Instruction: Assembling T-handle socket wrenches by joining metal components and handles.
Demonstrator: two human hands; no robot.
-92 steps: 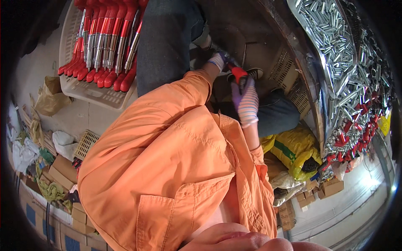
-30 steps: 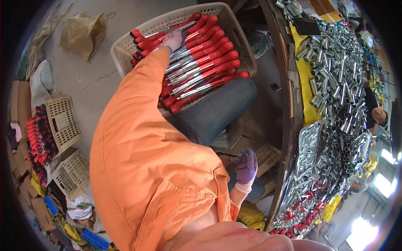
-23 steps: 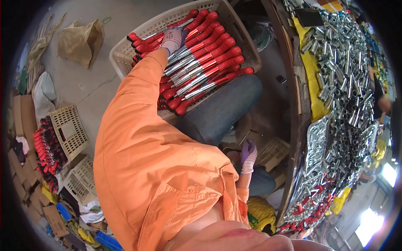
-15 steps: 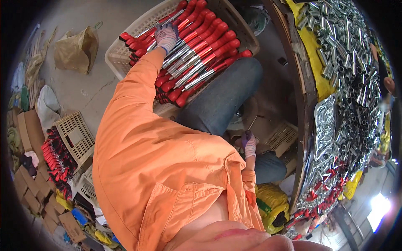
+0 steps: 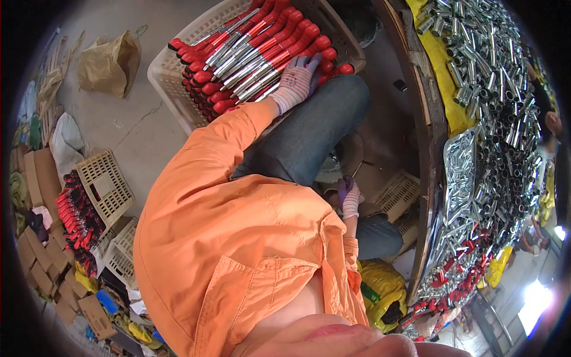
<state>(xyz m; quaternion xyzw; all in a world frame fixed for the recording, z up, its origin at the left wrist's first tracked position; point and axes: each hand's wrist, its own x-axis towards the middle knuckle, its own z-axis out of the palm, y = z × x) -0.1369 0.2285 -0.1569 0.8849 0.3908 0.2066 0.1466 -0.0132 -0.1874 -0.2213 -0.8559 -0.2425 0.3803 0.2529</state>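
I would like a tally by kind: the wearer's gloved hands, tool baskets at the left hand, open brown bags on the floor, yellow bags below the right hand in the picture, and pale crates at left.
Gloved hands (left hand, right hand): 2
Tool basket: 1
Brown bag: 1
Yellow bag: 1
Pale crates: 2
Total: 7

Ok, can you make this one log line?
left hand: on red tools in crate | right hand: near leg, grip unclear | table: metal parts

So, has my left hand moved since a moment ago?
Yes; judged against the crate, your left hand has shifted across the red-and-silver tools, toward the side by your bent knee.
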